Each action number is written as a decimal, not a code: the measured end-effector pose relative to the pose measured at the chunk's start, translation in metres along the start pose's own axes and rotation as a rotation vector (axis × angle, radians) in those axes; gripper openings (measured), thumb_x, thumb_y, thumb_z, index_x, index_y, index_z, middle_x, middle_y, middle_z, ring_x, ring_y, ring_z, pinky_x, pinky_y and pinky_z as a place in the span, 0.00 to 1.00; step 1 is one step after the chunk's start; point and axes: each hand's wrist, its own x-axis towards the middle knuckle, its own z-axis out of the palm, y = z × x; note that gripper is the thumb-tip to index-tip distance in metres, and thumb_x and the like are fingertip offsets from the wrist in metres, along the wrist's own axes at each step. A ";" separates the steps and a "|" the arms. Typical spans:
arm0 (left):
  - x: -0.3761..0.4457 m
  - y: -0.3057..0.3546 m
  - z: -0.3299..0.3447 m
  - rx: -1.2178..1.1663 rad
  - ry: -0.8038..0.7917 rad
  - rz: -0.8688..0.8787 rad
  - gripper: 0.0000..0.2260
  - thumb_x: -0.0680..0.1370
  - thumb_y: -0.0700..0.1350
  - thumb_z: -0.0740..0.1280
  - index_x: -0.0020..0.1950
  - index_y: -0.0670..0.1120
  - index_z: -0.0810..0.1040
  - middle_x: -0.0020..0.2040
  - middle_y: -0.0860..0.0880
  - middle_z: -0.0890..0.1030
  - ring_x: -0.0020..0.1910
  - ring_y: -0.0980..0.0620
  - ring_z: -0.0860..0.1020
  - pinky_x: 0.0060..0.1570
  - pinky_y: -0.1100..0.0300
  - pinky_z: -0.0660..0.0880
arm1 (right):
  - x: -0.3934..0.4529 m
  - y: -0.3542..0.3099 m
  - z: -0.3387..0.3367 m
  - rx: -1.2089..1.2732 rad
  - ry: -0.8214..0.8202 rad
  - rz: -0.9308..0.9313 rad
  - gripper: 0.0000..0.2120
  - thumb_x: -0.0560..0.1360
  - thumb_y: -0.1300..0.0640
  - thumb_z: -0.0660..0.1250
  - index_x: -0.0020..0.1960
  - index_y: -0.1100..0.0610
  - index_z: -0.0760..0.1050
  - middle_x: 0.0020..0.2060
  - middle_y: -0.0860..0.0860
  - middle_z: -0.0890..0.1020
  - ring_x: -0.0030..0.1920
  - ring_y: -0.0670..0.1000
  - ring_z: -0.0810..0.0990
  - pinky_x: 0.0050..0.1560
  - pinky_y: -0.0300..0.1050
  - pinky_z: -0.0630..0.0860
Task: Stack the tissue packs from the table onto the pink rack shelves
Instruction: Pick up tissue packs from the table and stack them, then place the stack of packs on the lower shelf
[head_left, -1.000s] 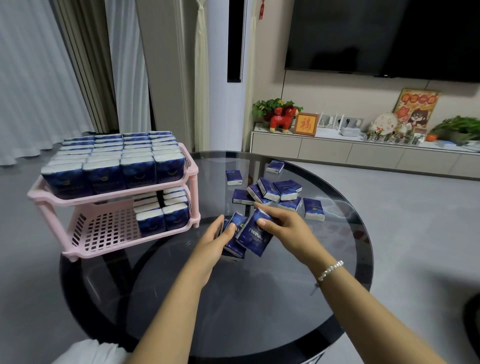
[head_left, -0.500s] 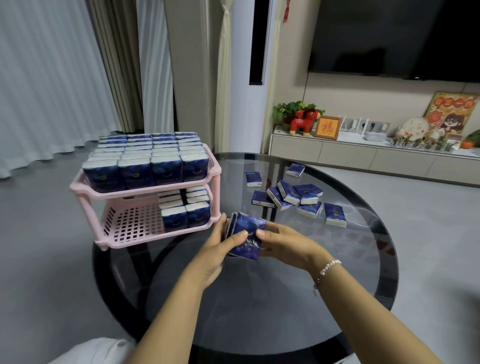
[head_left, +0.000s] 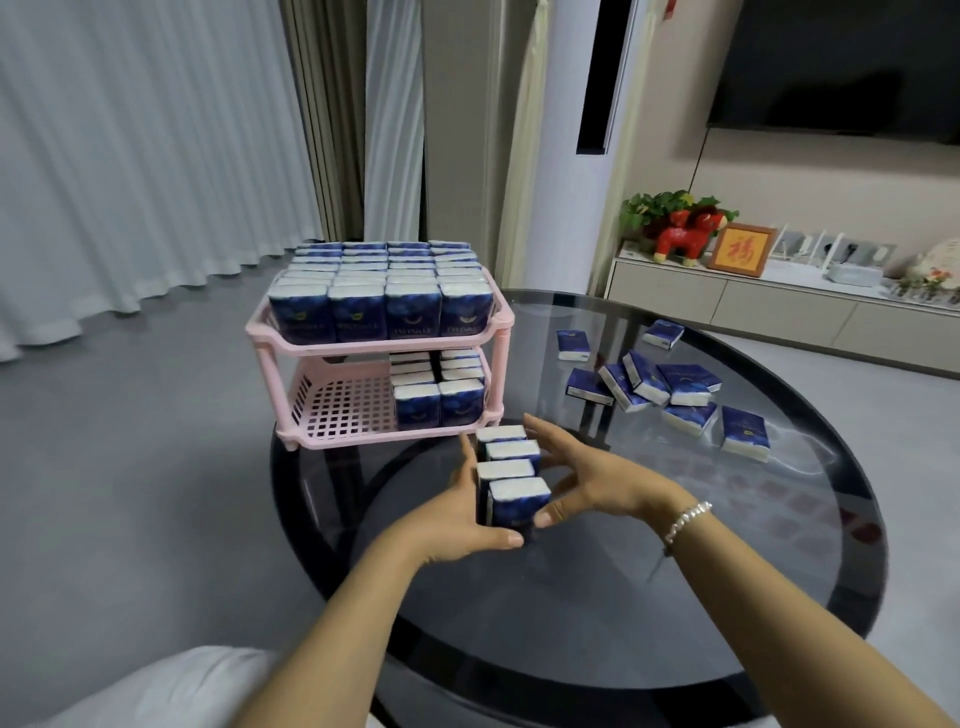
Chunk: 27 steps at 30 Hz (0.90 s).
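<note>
I hold a row of four tissue packs (head_left: 511, 480) squeezed upright between my two hands, just above the glass table (head_left: 623, 597) and right in front of the pink rack (head_left: 382, 338). My left hand (head_left: 460, 519) cups the near and left side with the thumb hooked under the front pack, and my right hand (head_left: 587, 480) presses along the other side with its fingers spread. These packs look light and soft — film-wrapped paper that gives under pressure — so I judge the row will buckle in the middle if I squeeze too little, and the smooth wrap may let one slip out. The safest hold seems to be flat palms on the broad faces, pushing end to end. The top shelf (head_left: 467, 339) is full, while the lower shelf (head_left: 343, 410) has two columns at its right and bare grid to the left — that is where this row should go. More loose packs (head_left: 670, 387) lie scattered on the table to my right.
</note>
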 end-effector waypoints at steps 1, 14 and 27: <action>0.001 0.000 0.002 0.024 0.006 0.015 0.56 0.72 0.48 0.74 0.71 0.52 0.24 0.79 0.54 0.45 0.75 0.55 0.56 0.66 0.67 0.58 | 0.001 -0.001 -0.001 0.000 -0.008 0.001 0.52 0.65 0.62 0.77 0.76 0.45 0.47 0.66 0.38 0.63 0.66 0.44 0.65 0.58 0.42 0.75; 0.005 -0.007 0.009 0.035 0.160 -0.010 0.57 0.62 0.62 0.73 0.76 0.57 0.34 0.79 0.56 0.43 0.77 0.49 0.51 0.75 0.46 0.56 | 0.005 -0.008 0.009 0.002 -0.135 0.041 0.43 0.76 0.65 0.64 0.75 0.46 0.37 0.70 0.40 0.59 0.69 0.40 0.62 0.65 0.33 0.65; -0.051 -0.018 -0.085 -0.044 0.254 0.080 0.47 0.64 0.47 0.80 0.76 0.52 0.56 0.70 0.59 0.69 0.66 0.61 0.69 0.65 0.69 0.63 | 0.064 -0.102 0.031 -0.251 -0.164 -0.035 0.50 0.65 0.58 0.77 0.76 0.52 0.48 0.66 0.47 0.67 0.66 0.48 0.68 0.66 0.42 0.68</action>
